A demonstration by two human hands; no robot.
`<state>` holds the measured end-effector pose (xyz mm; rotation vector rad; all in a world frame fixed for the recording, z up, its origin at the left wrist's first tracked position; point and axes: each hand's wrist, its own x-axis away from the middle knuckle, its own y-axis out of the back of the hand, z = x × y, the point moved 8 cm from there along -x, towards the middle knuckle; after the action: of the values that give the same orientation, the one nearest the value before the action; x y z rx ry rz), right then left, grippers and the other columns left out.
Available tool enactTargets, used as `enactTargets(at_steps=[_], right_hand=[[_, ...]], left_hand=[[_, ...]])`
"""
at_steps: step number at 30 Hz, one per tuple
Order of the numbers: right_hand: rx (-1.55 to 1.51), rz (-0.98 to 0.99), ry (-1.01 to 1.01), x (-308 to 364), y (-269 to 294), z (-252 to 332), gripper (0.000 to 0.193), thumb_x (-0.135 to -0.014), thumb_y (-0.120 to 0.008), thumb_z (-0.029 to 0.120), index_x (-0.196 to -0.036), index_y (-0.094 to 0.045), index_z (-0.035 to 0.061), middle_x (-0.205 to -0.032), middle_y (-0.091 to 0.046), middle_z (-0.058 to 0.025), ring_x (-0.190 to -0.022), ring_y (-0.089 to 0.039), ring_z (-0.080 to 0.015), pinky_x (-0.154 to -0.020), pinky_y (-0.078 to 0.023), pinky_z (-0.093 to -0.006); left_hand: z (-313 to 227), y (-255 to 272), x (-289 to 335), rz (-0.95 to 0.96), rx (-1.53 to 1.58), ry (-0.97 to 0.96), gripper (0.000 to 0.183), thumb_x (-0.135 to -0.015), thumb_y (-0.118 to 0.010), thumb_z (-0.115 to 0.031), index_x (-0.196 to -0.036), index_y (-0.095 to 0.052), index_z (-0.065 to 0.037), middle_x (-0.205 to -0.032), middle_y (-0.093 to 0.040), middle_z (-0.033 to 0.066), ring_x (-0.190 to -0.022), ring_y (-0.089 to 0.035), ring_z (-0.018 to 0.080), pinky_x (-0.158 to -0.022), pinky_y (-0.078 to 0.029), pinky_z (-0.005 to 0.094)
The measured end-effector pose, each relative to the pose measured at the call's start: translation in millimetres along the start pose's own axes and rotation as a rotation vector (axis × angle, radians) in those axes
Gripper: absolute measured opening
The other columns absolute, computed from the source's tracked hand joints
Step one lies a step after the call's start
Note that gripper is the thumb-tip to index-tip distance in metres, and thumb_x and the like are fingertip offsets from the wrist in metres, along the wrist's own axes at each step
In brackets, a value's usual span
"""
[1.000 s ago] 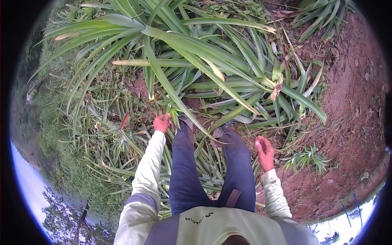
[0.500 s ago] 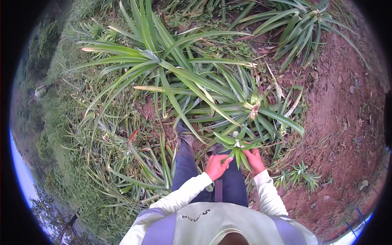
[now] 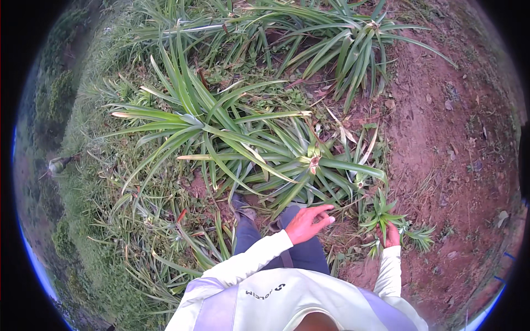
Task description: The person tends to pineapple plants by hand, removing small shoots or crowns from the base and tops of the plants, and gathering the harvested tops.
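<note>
Left hand (image 3: pixel 310 223): empty, fingers (image 3: pixel 323 209) spread apart, hovering above the legs, pointing toward 2 o'clock.
Right hand (image 3: pixel 391 236): fingers clamped on the small leafy shoot (image 3: pixel 382 212).
Shoot: leaves fanning at 12 o'clock from the fist, above red soil (image 3: pixel 452 165).

Two hands (image 3: pixel 309 223) (image 3: pixel 391 234), one small plantlet (image 3: pixel 382 212), three large spiky plants (image 3: pixel 309 160).

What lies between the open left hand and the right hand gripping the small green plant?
In the head view, between the left hand and right hand holding the small plant: bare reddish soil with dry leaf litter.
</note>
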<state>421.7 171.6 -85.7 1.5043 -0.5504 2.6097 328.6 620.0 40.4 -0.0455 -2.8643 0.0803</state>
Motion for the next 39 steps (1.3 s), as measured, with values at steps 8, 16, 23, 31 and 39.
enactTargets(at_steps=[8,16,23,31,39], right_hand=[[-0.353,-0.831,0.563,110.5,170.3,112.7,0.068,-0.091,-0.063,0.052,-0.133,-0.046,0.0010,-0.120,-0.059,-0.0185,-0.095,-0.065,-0.0298,-0.076,-0.056,-0.0369],[0.711,-0.129,0.361,19.4,-165.5,-50.7,0.041,-0.095,-0.063,0.036,-0.119,-0.058,0.0033,-0.100,-0.065,-0.0086,-0.072,-0.066,-0.0161,-0.056,-0.053,-0.0266],[1.018,0.451,0.612,66.4,-452.0,-143.6,0.043,-0.093,-0.067,0.026,-0.127,-0.058,0.0021,-0.108,-0.066,-0.0077,-0.087,-0.066,-0.0154,-0.069,-0.053,-0.0259],[0.961,0.891,0.834,186.5,-661.8,-184.1,0.031,-0.100,-0.056,0.017,-0.125,-0.058,-0.0008,-0.111,-0.065,-0.0086,-0.090,-0.065,-0.0139,-0.074,-0.054,-0.0254],[0.933,1.220,1.032,289.8,-786.6,-232.2,0.030,-0.100,-0.055,0.014,-0.126,-0.058,-0.0017,-0.114,-0.066,-0.0094,-0.094,-0.064,-0.0150,-0.078,-0.052,-0.0275]], left_hand=[[-189.2,154.6,39.8,-0.252,0.171,-0.448,0.054,-0.097,-0.061,-0.016,-0.145,-0.041,-0.002,-0.112,-0.064,0.0098,-0.104,-0.061,0.0170,-0.094,-0.048,0.0338],[-342.8,241.4,207.8,-0.664,-0.020,-0.848,0.085,-0.092,-0.057,-0.058,-0.148,-0.032,0.002,-0.117,-0.059,0.0183,-0.105,-0.060,0.0253,-0.088,-0.051,0.0406],[-375.4,286.1,379.1,-0.626,-0.348,-1.254,0.104,-0.085,-0.054,-0.073,-0.152,-0.022,0.000,-0.128,-0.051,0.0208,-0.110,-0.055,0.0317,-0.087,-0.050,0.0443],[-343.6,314.9,508.7,-0.870,-0.521,-1.260,0.101,-0.087,-0.049,-0.074,-0.153,-0.020,-0.003,-0.134,-0.047,0.0221,-0.114,-0.051,0.0346,-0.089,-0.047,0.0467],[-275.4,314.3,608.3,-1.318,-0.626,-1.165,0.091,-0.089,-0.053,-0.067,-0.148,-0.030,-0.001,-0.122,-0.054,0.0209,-0.109,-0.055,0.0323,-0.088,-0.049,0.0454]])
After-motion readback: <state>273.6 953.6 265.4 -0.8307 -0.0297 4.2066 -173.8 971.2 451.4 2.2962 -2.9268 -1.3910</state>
